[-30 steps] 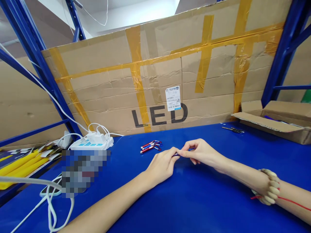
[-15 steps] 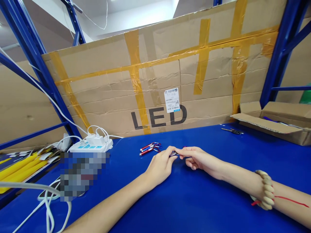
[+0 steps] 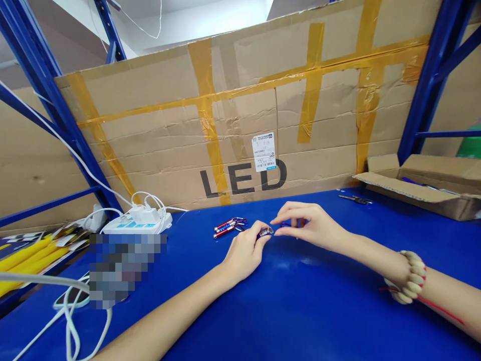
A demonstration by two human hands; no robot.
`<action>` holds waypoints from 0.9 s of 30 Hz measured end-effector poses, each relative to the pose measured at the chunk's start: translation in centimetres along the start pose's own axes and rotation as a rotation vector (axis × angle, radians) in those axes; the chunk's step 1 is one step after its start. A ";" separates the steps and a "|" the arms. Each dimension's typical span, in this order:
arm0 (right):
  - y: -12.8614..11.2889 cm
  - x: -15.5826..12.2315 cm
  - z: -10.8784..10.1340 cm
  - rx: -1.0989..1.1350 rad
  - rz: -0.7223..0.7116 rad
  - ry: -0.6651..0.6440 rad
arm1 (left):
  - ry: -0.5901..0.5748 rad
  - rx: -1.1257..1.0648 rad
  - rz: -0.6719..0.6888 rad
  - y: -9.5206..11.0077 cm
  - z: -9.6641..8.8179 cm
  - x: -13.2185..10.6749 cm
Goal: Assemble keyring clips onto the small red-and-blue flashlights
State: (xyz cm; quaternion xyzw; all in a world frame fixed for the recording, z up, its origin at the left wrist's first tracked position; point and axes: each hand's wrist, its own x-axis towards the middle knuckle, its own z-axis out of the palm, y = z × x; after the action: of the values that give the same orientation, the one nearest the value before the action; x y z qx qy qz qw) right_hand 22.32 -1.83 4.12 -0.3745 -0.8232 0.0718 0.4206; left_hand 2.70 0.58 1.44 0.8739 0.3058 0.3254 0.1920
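My left hand (image 3: 244,250) is closed around a small flashlight tube (image 3: 266,231); its silver, ringed end with a dark opening points right, and the fingers cover the rest. Just right of that end is my right hand (image 3: 306,220), thumb and forefinger apart, with nothing visible between them. Behind its fingertips shows part of a blue-purple clip (image 3: 286,225), partly hidden by the hand. Left of my left hand, small red and blue flashlights (image 3: 226,226) with carabiner clips lie side by side on the blue table (image 3: 300,306).
A white power strip (image 3: 131,224) with plugs and loose white cables (image 3: 71,321) occupies the left side. Keys (image 3: 355,199) lie at the back right, near an open cardboard box (image 3: 432,193). A large taped cardboard sheet (image 3: 169,150) stands along the back edge between blue posts.
My right hand has moved off the tube's end and spread its thumb and forefinger. The tube's silver end now shows more in my left hand. The view has shifted slightly.
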 end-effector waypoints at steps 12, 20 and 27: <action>0.5 -0.1 -0.8 -0.130 -0.211 -0.090 | -0.094 0.035 0.110 0.0 0.0 -0.3; -0.3 -0.1 -0.8 -0.146 -0.123 -0.121 | -0.105 0.008 0.099 0.2 -0.2 -0.3; -0.3 -0.3 -0.2 -0.128 -0.060 -0.142 | -0.139 0.023 0.073 -0.1 -0.3 -0.4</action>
State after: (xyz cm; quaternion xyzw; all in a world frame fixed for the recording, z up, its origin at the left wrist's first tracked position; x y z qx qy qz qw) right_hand 22.38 -2.27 4.20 -0.3697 -0.8647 0.0328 0.3385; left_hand 2.25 0.43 1.41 0.9070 0.2635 0.2674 0.1907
